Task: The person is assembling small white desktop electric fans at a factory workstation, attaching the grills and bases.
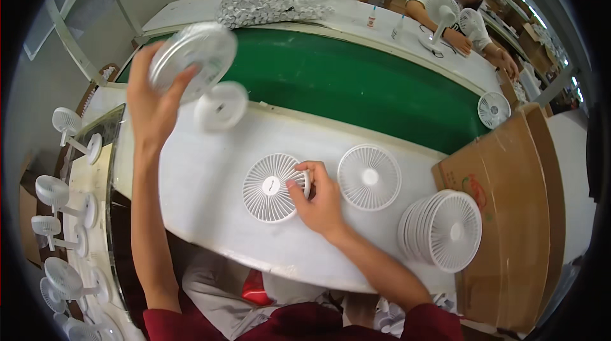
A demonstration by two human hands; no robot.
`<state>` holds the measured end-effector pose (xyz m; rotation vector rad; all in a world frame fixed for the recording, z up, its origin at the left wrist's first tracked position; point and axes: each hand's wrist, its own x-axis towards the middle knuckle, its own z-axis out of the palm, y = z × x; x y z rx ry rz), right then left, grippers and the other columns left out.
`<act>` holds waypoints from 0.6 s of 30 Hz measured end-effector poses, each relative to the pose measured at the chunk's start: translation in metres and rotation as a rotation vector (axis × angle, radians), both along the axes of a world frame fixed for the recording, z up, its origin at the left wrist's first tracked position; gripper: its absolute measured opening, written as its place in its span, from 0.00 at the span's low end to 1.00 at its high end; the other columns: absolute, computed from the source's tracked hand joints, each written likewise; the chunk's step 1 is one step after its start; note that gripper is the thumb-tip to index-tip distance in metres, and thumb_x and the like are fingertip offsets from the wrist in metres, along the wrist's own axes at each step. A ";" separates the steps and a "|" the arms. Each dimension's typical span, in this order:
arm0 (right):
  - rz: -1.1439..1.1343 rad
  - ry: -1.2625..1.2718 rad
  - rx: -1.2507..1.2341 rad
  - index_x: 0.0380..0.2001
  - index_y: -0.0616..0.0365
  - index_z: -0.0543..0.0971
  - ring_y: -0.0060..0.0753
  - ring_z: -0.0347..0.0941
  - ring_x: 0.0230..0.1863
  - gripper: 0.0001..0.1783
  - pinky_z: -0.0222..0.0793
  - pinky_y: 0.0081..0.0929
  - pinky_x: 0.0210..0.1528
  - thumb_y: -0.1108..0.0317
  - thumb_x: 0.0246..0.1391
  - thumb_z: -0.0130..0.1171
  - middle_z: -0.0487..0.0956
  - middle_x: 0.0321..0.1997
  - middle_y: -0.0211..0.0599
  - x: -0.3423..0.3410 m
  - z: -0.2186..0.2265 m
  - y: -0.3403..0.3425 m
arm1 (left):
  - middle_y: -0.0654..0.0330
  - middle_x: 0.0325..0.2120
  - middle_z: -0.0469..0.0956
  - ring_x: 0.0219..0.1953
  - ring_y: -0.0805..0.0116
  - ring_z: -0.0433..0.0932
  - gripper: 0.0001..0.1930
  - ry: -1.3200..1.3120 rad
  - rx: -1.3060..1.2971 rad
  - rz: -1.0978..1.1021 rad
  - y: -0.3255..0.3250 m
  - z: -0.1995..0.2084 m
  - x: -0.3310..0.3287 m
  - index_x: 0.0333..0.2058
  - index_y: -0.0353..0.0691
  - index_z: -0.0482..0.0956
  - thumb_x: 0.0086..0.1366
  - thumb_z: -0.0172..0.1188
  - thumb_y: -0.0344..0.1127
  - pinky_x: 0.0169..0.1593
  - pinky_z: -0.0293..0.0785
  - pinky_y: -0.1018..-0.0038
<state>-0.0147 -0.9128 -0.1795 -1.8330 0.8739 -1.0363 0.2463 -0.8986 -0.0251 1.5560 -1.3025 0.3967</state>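
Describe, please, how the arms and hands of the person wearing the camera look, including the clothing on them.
The left hand and right hand are bare, with no gloves. No watch or bracelet shows on either wrist. The left sleeve and right sleeve are plain dark red, leaving both forearms uncovered.

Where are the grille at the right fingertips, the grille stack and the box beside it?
Grille point(270, 186): head view, centre hub.
Grille stack point(443, 231): head view, front grille's ribs.
Box point(509, 214): head view, side wall.
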 end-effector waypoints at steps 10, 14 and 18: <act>0.251 0.263 -0.638 0.41 0.54 0.78 0.35 0.71 0.31 0.22 0.67 0.27 0.33 0.55 0.45 0.70 0.76 0.32 0.37 -0.037 -0.008 -0.059 | 0.55 0.43 0.80 0.42 0.61 0.78 0.24 0.151 0.144 0.063 0.061 -0.039 -0.002 0.53 0.36 0.73 0.57 0.69 0.29 0.48 0.74 0.71; 0.307 0.394 -0.687 0.53 0.51 0.75 0.45 0.70 0.53 0.37 0.66 0.36 0.53 0.44 0.42 0.71 0.71 0.56 0.48 -0.031 0.002 -0.073 | 0.55 0.43 0.80 0.41 0.62 0.79 0.25 0.208 0.062 0.023 0.047 -0.046 -0.013 0.52 0.36 0.73 0.57 0.70 0.30 0.47 0.74 0.71; 0.384 0.508 -0.694 0.63 0.49 0.70 0.52 0.61 0.65 0.50 0.59 0.42 0.65 0.38 0.37 0.72 0.61 0.67 0.51 -0.030 0.004 -0.081 | 0.55 0.42 0.80 0.40 0.62 0.79 0.24 0.255 -0.025 -0.025 0.027 -0.061 -0.018 0.52 0.37 0.73 0.57 0.70 0.30 0.46 0.75 0.72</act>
